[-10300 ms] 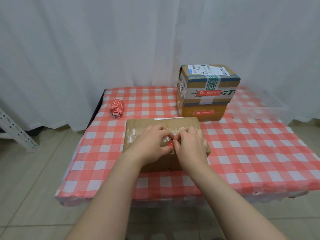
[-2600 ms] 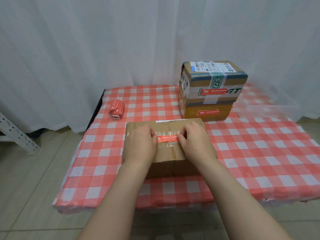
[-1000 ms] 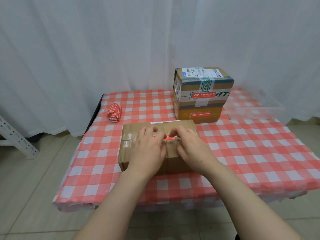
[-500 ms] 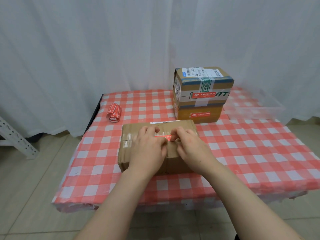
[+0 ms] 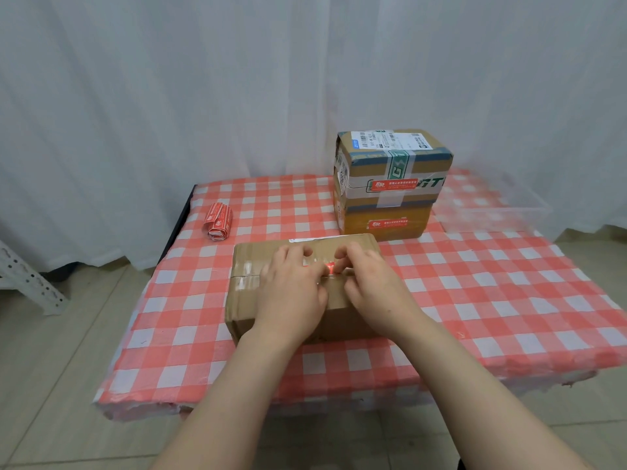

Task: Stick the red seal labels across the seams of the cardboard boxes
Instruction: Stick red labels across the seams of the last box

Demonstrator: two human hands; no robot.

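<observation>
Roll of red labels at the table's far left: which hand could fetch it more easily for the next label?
Probably the left hand. The roll of red labels lies on its side of the cardboard box; the right hand would have to reach across both.

Just behind the near box stand stacked boxes; a clear bin, perhaps, flanks them; bare cloth rightward gives passage.

Bare hands; forearms seemingly bare throughout.
</observation>
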